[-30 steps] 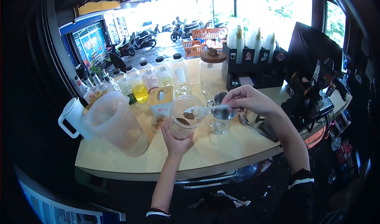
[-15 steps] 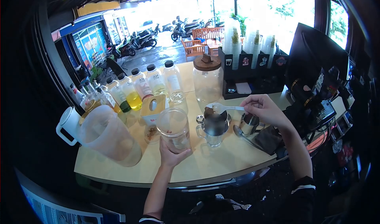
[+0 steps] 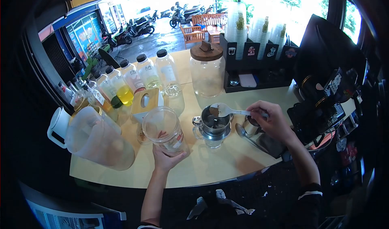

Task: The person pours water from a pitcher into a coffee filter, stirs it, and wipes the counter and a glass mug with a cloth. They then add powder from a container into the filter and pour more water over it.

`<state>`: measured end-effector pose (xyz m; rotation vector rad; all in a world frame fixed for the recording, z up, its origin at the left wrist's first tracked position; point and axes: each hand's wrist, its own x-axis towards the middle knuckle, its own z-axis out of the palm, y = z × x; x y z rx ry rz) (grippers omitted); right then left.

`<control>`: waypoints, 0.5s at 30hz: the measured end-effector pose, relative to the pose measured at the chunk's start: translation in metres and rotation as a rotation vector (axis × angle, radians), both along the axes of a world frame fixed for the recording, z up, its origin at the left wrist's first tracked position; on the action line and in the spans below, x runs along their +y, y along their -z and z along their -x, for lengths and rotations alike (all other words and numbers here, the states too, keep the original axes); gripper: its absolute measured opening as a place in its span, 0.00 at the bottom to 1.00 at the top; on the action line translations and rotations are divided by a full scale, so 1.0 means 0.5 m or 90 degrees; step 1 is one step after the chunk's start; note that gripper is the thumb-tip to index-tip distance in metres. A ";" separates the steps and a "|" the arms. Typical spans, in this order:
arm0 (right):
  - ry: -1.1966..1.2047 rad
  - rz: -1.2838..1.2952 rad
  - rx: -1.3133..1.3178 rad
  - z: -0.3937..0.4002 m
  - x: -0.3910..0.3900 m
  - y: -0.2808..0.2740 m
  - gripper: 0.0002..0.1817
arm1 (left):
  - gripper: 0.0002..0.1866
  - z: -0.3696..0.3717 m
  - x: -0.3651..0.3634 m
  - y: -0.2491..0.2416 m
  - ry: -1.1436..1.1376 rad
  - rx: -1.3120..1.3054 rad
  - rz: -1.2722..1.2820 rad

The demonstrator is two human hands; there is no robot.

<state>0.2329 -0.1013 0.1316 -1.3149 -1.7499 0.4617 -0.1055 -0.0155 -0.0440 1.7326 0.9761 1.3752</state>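
Note:
My left hand [image 3: 165, 159] is wrapped around the lower part of a clear plastic jar [image 3: 162, 125], which has an open top and is tilted slightly. Between the fingers of my right hand [image 3: 270, 119] is the handle of a white plastic spoon [image 3: 238, 112]. Some brown powder [image 3: 214, 110] shows at the spoon's bowl, above the rim of a metal drip coffee filter [image 3: 214, 127]. That filter sits on a clear glass cup [image 3: 213, 142]. Partly hidden behind my right hand is a metal cup [image 3: 250, 127], with a metal spoon [image 3: 245, 134] lying beside it.
A large cloudy pitcher [image 3: 97, 138] stands at the left, near a tissue box [image 3: 146, 102] and several black-capped bottles [image 3: 166, 73]. Farther back are a wood-lidded jar [image 3: 207, 75] and a black rack [image 3: 259, 76] with stacked cups. A dark cloth [image 3: 269, 144] lies at the right.
The view has shifted, so the counter items appear farther left. A dark blur over the filter has gone, and its metal inside now shows. Both hands keep their holds.

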 end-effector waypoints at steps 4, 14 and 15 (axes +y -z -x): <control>0.015 -0.009 -0.035 0.002 -0.003 -0.003 0.06 | 0.57 -0.003 0.000 0.001 0.004 -0.024 0.012; 0.036 -0.028 -0.082 0.007 -0.011 -0.019 0.06 | 0.57 -0.005 -0.006 -0.011 0.009 -0.024 0.019; 0.037 -0.028 -0.082 0.006 -0.012 -0.019 0.06 | 0.57 -0.006 -0.005 -0.010 0.006 -0.027 0.012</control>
